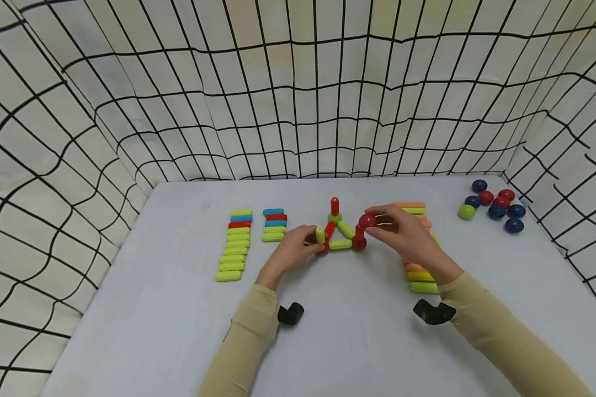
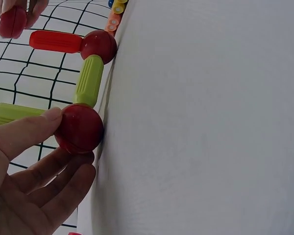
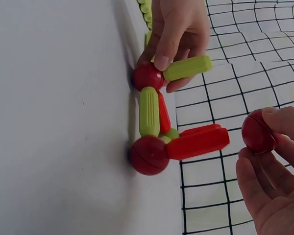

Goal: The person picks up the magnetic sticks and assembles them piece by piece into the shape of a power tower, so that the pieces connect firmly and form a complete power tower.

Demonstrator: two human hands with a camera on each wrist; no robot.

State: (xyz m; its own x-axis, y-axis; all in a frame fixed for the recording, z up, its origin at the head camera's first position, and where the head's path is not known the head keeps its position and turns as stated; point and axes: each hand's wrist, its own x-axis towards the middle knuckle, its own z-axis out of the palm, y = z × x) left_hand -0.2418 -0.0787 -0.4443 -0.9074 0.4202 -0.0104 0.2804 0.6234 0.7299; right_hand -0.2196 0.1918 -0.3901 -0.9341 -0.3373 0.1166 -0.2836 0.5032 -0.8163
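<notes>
A triangular frame of rods and balls lies on the table, with a green rod (image 1: 340, 245) along its near side and one rod standing up from each corner. My left hand (image 1: 298, 245) grips the red ball (image 2: 79, 128) at the near left corner, thumb on top, beside the upright green rod (image 1: 320, 235). In my right hand (image 1: 404, 231) a loose red ball (image 3: 258, 131) is pinched between thumb and fingers. It is just above the tip of the upright red rod (image 3: 198, 142) on the right corner ball (image 3: 149, 155), with a gap showing in the right wrist view.
Columns of green, blue and red rods (image 1: 235, 251) lie at left, with a shorter group (image 1: 275, 224) beside them. Orange and yellow rods (image 1: 417, 275) lie partly under my right arm. Several blue, red and green balls (image 1: 496, 211) sit back right. Black-lined netting (image 1: 303, 99) surrounds the table.
</notes>
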